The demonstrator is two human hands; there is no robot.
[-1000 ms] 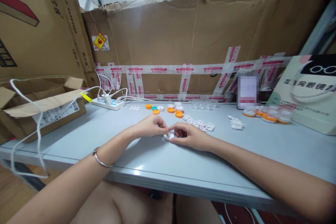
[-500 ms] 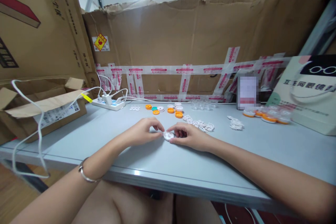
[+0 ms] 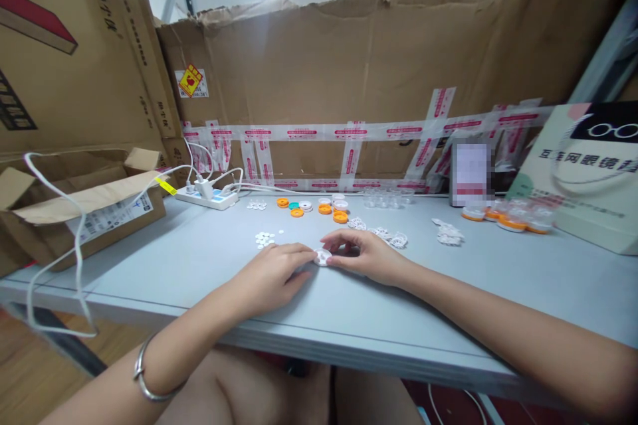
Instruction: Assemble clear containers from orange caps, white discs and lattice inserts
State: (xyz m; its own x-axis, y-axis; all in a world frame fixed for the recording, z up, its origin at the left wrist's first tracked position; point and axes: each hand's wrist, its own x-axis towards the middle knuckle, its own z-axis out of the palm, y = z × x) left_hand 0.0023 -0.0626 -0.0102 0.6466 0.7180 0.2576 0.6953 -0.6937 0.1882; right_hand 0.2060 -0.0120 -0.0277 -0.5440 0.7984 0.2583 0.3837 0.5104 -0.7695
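A small white round plastic piece with cut-outs lies on the desk between my hands. My right hand curls around its right side, thumb in front and fingers behind, gripping it. From the left, my left hand reaches in with its fingers stretched out and the index fingertip at the piece's left edge; the thumb hangs apart below. Just beyond my left hand are several small white discs. A pile of white openwork parts sits behind my right hand.
Orange rings, white rings and clear cups stand along the back of the desk. On the left are a power strip and an open carton; on the right, a phone and a paper bag.
My left hand has come down and toward me, its index fingertip now at the white piece. Small white discs it covered now show. My right hand stays nearly in place.
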